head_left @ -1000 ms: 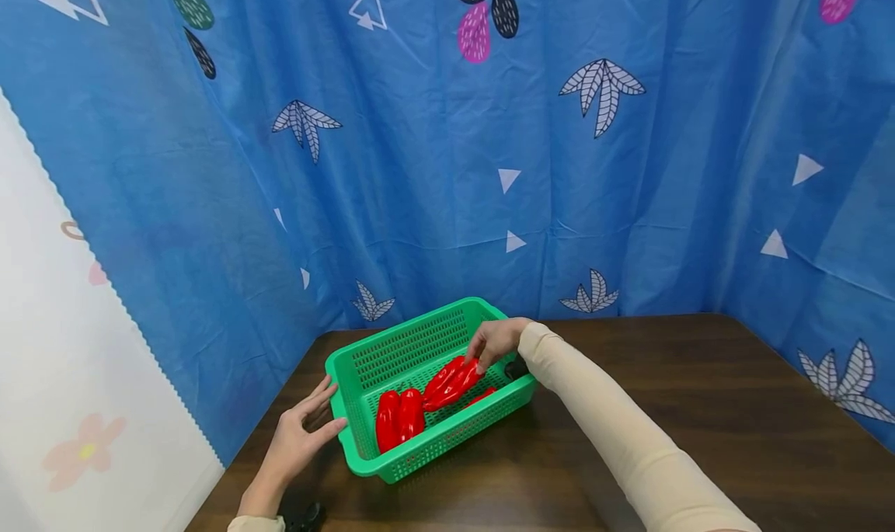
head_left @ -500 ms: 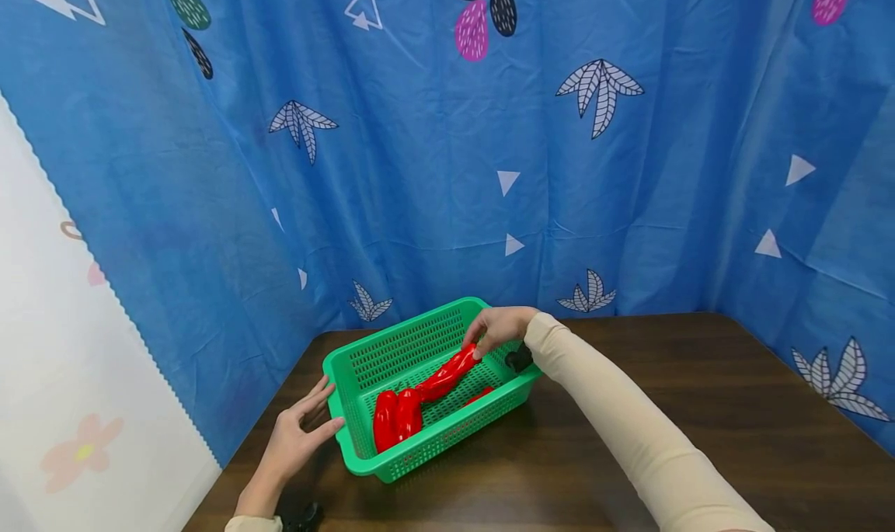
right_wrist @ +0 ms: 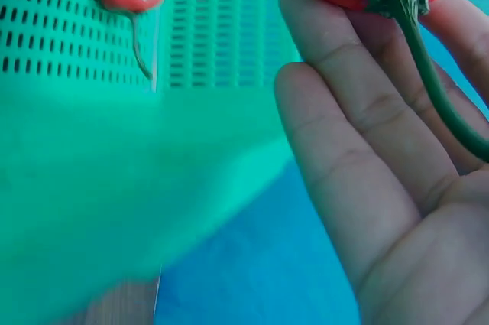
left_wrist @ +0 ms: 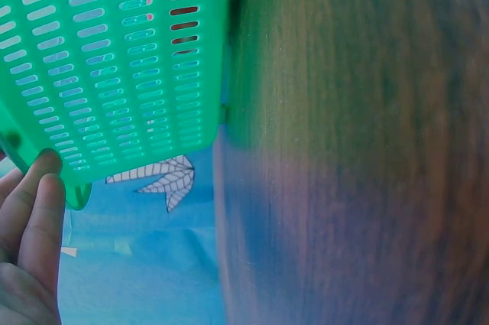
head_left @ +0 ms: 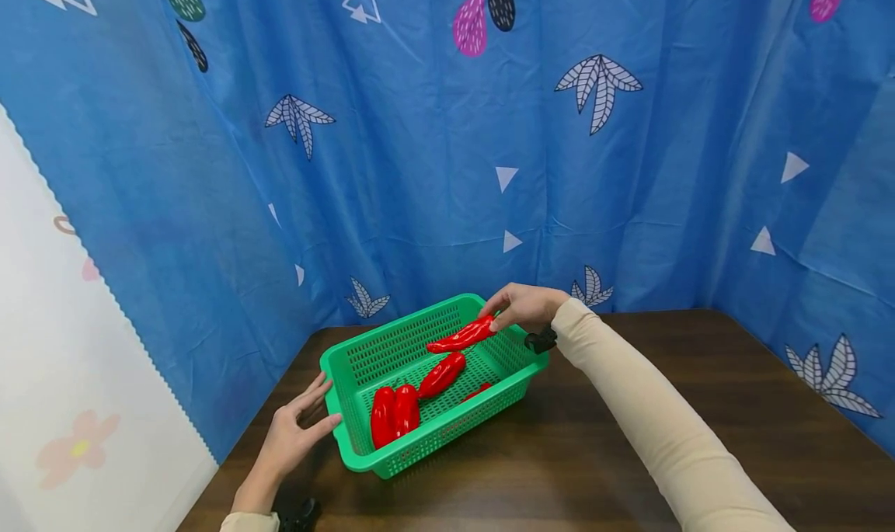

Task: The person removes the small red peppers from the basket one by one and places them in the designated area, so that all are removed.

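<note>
My right hand (head_left: 527, 305) pinches a red pepper (head_left: 461, 336) near its stem end and holds it over the inside of a green plastic basket (head_left: 457, 435). In the right wrist view the pepper's green stem (right_wrist: 424, 65) curves past the fingers. Two red peppers (head_left: 395, 417) lie side by side at the basket's left end. Another pepper (head_left: 443, 374) lies in the middle, and one more (head_left: 478, 391) is mostly hidden behind the front wall. My left hand (head_left: 290, 435) touches the basket's left rim with fairly straight fingers and thumb; its fingertips (left_wrist: 50, 163) rest against the basket.
The basket stands at an angle on a dark wooden table (head_left: 629, 439). A blue patterned curtain (head_left: 419, 167) hangs behind it, and a white cloth (head_left: 84, 345) at the left. Dark wrist devices show at the left wrist (head_left: 301, 514) and the right wrist (head_left: 541, 339).
My right hand has lifted one pepper from beside the middle one and moved it up and to the right. The left hand stays at the basket's rim.
</note>
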Action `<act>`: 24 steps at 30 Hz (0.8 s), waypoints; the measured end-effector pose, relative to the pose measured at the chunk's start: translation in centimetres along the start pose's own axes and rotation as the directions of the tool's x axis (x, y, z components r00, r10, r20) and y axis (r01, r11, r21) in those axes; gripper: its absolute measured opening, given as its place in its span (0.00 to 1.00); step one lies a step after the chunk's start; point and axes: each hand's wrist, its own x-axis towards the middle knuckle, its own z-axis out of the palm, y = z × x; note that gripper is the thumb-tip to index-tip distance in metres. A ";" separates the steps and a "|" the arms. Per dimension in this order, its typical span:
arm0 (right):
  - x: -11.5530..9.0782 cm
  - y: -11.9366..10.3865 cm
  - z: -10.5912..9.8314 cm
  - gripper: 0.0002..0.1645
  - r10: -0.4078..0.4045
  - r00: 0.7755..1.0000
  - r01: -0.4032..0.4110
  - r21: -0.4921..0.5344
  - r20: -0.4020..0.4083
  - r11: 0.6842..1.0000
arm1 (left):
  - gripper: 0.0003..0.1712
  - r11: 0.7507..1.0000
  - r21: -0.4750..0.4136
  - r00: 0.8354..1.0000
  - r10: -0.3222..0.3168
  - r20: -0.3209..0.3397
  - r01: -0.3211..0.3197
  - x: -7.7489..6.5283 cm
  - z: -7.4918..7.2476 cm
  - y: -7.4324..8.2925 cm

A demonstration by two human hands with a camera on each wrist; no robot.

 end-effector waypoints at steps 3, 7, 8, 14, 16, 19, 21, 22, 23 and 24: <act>-1.1 0.4 -0.9 0.22 -0.007 0.999 0.006 -0.028 -0.047 1.000 | 0.35 1.000 0.006 1.000 -0.004 0.004 0.004 -0.1 -0.2 0.0; -2.5 1.0 -1.7 0.24 -0.025 0.994 0.018 -0.065 -0.104 0.998 | 0.34 1.000 0.017 1.000 -0.009 0.014 0.008 -0.1 -0.6 -0.1; -2.8 1.1 -1.9 0.24 -0.025 0.993 0.019 -0.055 -0.116 0.998 | 0.34 1.000 0.017 1.000 -0.008 0.016 0.008 -0.1 -0.7 -0.1; -4.1 2.3 -2.9 0.25 -0.009 0.988 0.012 0.017 -0.154 1.000 | 0.34 1.000 0.031 1.000 -0.005 0.012 0.005 -0.1 -1.0 0.0; -4.7 2.6 -3.2 0.26 0.001 0.986 0.007 0.046 -0.166 0.999 | 0.34 0.999 0.041 1.000 -0.010 0.013 0.009 -0.1 -1.0 0.0; -5.6 3.4 -3.9 0.28 0.014 0.982 0.002 0.081 -0.190 0.997 | 0.34 0.999 0.046 1.000 -0.022 0.015 0.021 -0.1 -1.0 0.1; -6.3 4.0 -4.3 0.29 0.028 0.977 -0.009 0.093 -0.212 0.996 | 0.35 0.999 0.047 0.999 -0.027 0.019 0.026 -0.2 -1.0 0.1; -6.7 4.3 -4.5 0.30 0.035 0.974 -0.015 0.091 -0.222 0.996 | 0.34 0.999 0.045 0.999 -0.030 0.019 0.029 -0.2 -0.9 0.1; -7.0 4.7 -4.8 0.30 0.039 0.972 -0.019 0.088 -0.231 0.996 | 0.35 0.999 0.043 0.999 -0.033 0.020 0.032 -0.2 -0.9 0.1; -7.3 5.1 -5.0 0.31 0.044 0.970 -0.023 0.089 -0.238 0.996 | 0.34 0.999 0.042 0.999 -0.035 0.020 0.034 -0.2 -0.8 0.1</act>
